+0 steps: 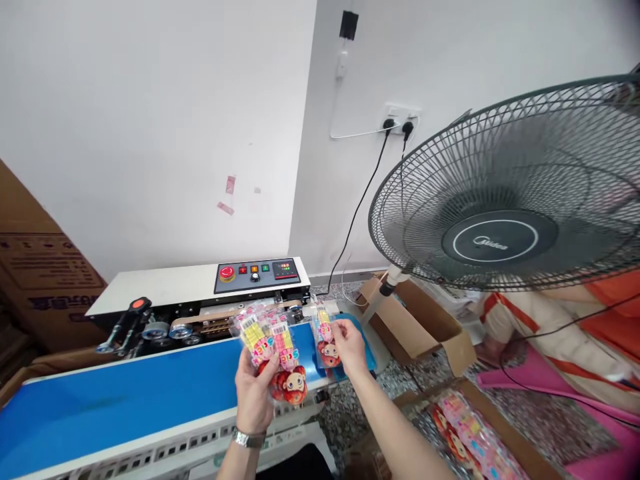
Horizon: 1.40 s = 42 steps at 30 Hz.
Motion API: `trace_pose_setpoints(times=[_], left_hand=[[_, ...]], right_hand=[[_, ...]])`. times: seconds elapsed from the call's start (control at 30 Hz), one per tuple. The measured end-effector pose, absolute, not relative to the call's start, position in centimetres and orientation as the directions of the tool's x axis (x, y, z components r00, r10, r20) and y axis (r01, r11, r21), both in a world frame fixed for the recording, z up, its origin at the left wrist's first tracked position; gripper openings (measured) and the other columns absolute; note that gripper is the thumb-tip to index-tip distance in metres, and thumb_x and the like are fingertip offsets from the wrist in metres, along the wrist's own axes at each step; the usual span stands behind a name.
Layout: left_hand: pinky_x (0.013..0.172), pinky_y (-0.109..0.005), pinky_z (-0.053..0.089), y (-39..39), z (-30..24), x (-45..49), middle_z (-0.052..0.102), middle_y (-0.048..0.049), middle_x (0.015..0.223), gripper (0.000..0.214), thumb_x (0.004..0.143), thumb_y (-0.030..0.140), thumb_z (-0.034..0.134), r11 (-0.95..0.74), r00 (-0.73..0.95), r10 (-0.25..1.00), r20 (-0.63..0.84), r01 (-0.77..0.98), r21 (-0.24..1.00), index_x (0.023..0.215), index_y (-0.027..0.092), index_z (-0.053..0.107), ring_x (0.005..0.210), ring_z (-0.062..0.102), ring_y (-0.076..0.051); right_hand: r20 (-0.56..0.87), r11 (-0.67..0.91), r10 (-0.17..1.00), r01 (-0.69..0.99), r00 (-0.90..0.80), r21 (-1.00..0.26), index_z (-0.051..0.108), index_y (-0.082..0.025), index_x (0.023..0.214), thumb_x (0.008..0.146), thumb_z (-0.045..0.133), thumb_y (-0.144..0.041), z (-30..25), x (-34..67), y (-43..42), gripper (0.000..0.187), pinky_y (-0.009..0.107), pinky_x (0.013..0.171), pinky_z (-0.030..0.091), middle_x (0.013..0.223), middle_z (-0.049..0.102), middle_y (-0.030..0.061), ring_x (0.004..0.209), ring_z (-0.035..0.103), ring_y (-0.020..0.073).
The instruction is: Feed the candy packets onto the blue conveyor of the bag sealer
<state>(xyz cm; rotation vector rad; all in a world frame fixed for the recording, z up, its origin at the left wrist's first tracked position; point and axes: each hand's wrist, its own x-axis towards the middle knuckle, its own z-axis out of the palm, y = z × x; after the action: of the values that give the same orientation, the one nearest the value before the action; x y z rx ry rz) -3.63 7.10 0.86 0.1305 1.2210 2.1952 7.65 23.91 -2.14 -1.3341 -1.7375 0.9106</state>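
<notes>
In my left hand (256, 393) is a fanned bunch of clear plastic packets (287, 360) with barcodes, yellow and pink contents and a red-haired cartoon figure. My thumb presses across their front, and a metal watch sits on that wrist. My right hand (349, 343) pinches one similar packet (326, 343) by its edge, upright near the right end of the blue conveyor belt (150, 383). Behind the belt stands the white sealing machine (165, 287) with its control panel (257, 275), rollers and brown band.
A large dark fan (495, 240) leans in from the right. Below it are an open cardboard box (400, 327) and another box with more packets (465, 433). Beyond sits a person in orange (613, 313) by a pink stool (530, 380). Cartons (40, 287) stand left; cords (353, 220) hang from the wall.
</notes>
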Motion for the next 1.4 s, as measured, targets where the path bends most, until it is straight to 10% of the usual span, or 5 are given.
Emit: trace_pose_setpoints(times=[0.23, 0.6, 0.87, 1.17, 1.4], left_hand=[[0.039, -0.019, 0.045, 6.8, 0.9, -4.0, 0.067, -0.0038, 0.082, 0.055, 0.061, 0.030, 0.077, -0.303, -0.801, 0.560, -0.213, -0.437, 0.847, 0.108, 0.021, 0.051, 0.051, 0.061, -0.014], [0.075, -0.032, 0.051, 7.3, 0.9, -3.6, 0.066, -0.0058, 0.100, 0.056, 0.062, 0.022, 0.076, -0.366, -0.783, 0.600, -0.165, -0.452, 0.814, 0.112, 0.022, 0.051, 0.084, 0.064, -0.020], [0.081, -0.032, 0.049, 7.2, 0.6, -3.9, 0.065, -0.0054, 0.106, 0.055, 0.066, 0.030, 0.073, -0.362, -0.786, 0.564, -0.253, -0.511, 0.779, 0.116, 0.024, 0.051, 0.092, 0.063, -0.020], [0.072, -0.030, 0.052, 7.0, 0.7, -4.3, 0.066, -0.0064, 0.101, 0.049, 0.064, 0.028, 0.074, -0.329, -0.783, 0.579, -0.227, -0.479, 0.814, 0.108, 0.020, 0.054, 0.082, 0.064, -0.020], [0.077, -0.033, 0.051, 7.1, 0.7, -3.9, 0.066, -0.0093, 0.106, 0.057, 0.063, 0.027, 0.075, -0.335, -0.768, 0.608, -0.199, -0.476, 0.813, 0.114, 0.020, 0.051, 0.089, 0.064, -0.023]], right_hand=[[0.036, 0.182, 0.965, 0.562, -0.260, -0.807, 0.060, -0.021, 0.074, 0.076, 0.046, -0.038, -3.3, 5.3, 23.6, 0.022, 0.027, 0.060, 0.043, 0.064, 0.066, 0.0028, 0.064, 0.063, 0.0202], [0.090, 0.178, 0.726, 0.060, -0.681, -0.982, 0.060, -0.020, 0.097, 0.075, 0.061, -0.039, 1.7, 4.9, 17.0, 0.029, 0.027, 0.066, 0.049, 0.084, 0.066, 0.0034, 0.075, 0.061, 0.0179], [0.057, 0.067, 0.877, 0.004, -0.477, -0.998, 0.057, -0.019, 0.091, 0.073, 0.060, -0.045, 0.3, 5.3, 19.3, 0.032, 0.028, 0.058, 0.048, 0.079, 0.067, 0.0037, 0.067, 0.062, 0.0182], [0.134, 0.286, 0.936, 0.485, -0.324, -0.827, 0.062, -0.022, 0.085, 0.061, 0.067, -0.033, -2.6, 5.0, 25.0, 0.026, 0.023, 0.049, 0.035, 0.050, 0.056, -0.0053, 0.048, 0.053, 0.0149], [0.188, 0.333, 0.834, 0.201, -0.519, -0.921, 0.061, -0.020, 0.095, 0.076, 0.056, -0.040, 0.2, 3.6, 21.2, 0.028, 0.026, 0.061, 0.045, 0.080, 0.066, 0.0028, 0.068, 0.060, 0.0167]])
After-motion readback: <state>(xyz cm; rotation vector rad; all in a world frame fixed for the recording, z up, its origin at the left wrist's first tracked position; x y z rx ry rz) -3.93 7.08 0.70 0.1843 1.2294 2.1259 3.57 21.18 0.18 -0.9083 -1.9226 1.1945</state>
